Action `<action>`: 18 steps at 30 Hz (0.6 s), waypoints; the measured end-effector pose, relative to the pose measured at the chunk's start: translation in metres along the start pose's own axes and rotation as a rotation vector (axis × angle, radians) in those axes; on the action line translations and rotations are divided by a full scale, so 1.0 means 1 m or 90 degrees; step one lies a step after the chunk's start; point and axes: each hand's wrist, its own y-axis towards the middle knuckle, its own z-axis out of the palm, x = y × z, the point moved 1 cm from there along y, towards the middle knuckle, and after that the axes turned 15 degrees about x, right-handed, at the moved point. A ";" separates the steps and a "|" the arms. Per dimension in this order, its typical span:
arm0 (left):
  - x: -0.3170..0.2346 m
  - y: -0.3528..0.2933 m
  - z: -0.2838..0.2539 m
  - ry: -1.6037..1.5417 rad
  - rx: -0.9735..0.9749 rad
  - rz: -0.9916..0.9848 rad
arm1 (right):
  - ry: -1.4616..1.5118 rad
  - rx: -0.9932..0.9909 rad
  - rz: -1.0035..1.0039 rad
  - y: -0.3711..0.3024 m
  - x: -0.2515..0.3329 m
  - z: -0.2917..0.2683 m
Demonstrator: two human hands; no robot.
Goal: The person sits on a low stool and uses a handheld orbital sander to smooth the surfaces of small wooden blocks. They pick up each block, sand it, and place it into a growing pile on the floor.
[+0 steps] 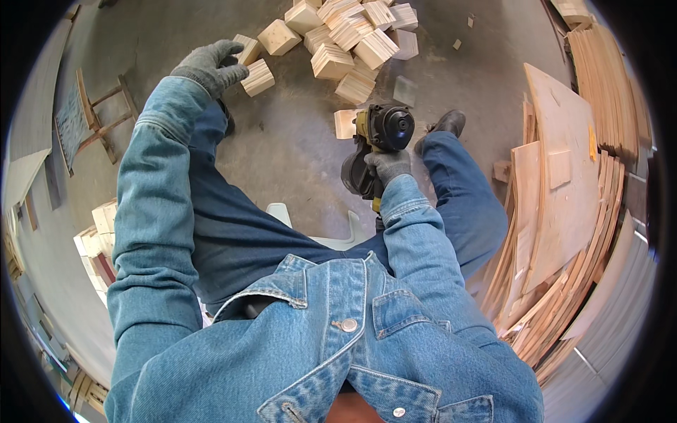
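Note:
My right hand (pixel 389 166), in a grey glove, grips a yellow and black nail gun (pixel 390 127) with a round black drum, held between my knees above the floor. Just by the tool's head lies a small wooden block (pixel 345 124), partly hidden by it. My left hand (pixel 211 68), also gloved, reaches out at the upper left with thumb and fingers apart. Right beside its fingertips are a layered wood block (pixel 258 78) and another block (pixel 247 50); whether the fingers touch either one I cannot tell.
A heap of wooden blocks (pixel 352 33) lies ahead on the concrete floor. Leaning plywood sheets (pixel 560 169) and thin boards stand close on my right. At left are a wooden frame (pixel 106 130) and stacked blocks (pixel 87 243). I sit on a pale plastic stool (pixel 338 243).

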 end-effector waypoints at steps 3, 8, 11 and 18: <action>0.002 -0.001 -0.003 -0.010 0.000 0.004 | -0.014 0.004 -0.001 0.005 0.006 0.003; 0.007 -0.002 -0.004 0.005 -0.011 0.012 | -0.066 0.010 0.022 0.012 0.016 0.010; -0.001 -0.001 -0.002 0.000 -0.016 0.020 | -0.108 -0.009 -0.013 0.025 0.003 0.006; -0.014 -0.005 -0.002 0.030 -0.022 0.013 | -0.119 -0.005 0.021 0.022 0.032 0.006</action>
